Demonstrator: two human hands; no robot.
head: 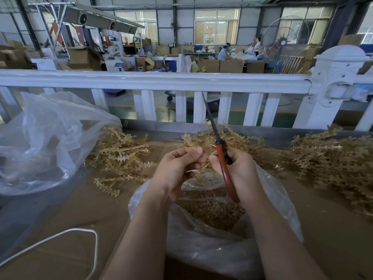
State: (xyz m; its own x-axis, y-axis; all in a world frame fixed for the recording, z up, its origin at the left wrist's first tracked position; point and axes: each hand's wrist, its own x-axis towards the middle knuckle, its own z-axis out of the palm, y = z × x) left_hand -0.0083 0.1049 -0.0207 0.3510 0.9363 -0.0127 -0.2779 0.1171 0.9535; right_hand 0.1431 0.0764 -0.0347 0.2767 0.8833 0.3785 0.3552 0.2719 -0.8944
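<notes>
Sprig point(204, 166) of golden plastic, pinched between both hands above the open mouth of a clear bag point(201, 249) at the near middle of the table point(66, 209). My left hand point(177, 168) has a narrow grip on it, thumb and fingertips closed on its left end. My right hand point(237, 170) is wrapped round the red handles of the scissors point(219, 145), and its thumb and forefinger meet the sprig's right end too. The blades look closed and cut nothing at this instant.

The step in hand appears to be freeing small parts from their runner so that they drop among the loose pieces in the bag. To do it well, I would hold the sprig low over the bag's mouth so nothing lands on the cardboard. I would also work close to each joint rather than bend the whole stem, and mind the raised blade tip.

The scissors' long axis runs from the handle loop by my right wrist up and away, leaning left, with the tip pointing toward the white railing point(161, 79). The sprig's short stem lies roughly left to right between my fingertips, rising a little to the right. My fingers hide both its ends, so I cannot tell more. Untrimmed heaps point(121, 158) lie on the table to the left, far middle and right.
</notes>
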